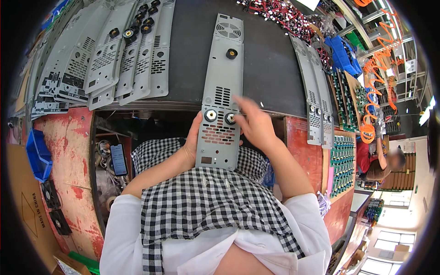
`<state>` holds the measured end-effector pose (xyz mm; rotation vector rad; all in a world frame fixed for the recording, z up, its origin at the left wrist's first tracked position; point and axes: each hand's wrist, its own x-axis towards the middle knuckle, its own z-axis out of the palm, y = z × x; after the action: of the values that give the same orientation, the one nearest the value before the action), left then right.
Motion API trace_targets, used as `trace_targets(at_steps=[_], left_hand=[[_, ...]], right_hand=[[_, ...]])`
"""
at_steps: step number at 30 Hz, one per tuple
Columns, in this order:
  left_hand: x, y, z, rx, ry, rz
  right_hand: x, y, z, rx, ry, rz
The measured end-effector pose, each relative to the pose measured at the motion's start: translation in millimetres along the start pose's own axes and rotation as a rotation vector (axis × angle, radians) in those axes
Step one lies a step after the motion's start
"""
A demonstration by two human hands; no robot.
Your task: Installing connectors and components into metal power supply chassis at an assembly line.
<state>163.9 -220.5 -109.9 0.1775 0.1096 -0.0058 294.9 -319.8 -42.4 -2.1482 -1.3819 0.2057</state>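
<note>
One grey panel (216, 68), mid-frame, left fingers (197, 123) gripping it! Right fingers (249, 109) blur, hold unclear; rushing could misseat that nut (230, 118).

The panel (222, 71) looks like smooth, matt grey-painted metal. Its two posts (210, 115) have shiny metal rims, and the round knob (231, 54) looks like black plastic around a brass-like centre. The table top (192, 55) is matt black and smooth. Chipped, rough red paint covers the wooden-looking cabinet (68, 156). The apron (197, 197) is woven cloth, the phone screen (119, 159) glossy glass, the blue bin (37, 156) smooth plastic, the box (28, 195) matt brown cardboard.
</note>
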Motion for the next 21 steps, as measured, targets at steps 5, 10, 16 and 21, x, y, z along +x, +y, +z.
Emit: trace_targets(at_steps=[5,10,16,21], left_hand=[[0,-2,0,0.009,0.033,0.030],[4,-1,-13,-0.061,-0.004,0.049],[21,6,15,0.070,-0.076,0.070],[49,5,30,0.131,0.042,0.039]], right_hand=[[-28,-16,-28,0.139,-0.211,0.124],[-26,-13,-1,-0.072,0.048,-0.196],[-55,-36,-21,-0.117,-0.114,-0.403],[-57,-26,-17,-0.452,-0.173,-0.274]])
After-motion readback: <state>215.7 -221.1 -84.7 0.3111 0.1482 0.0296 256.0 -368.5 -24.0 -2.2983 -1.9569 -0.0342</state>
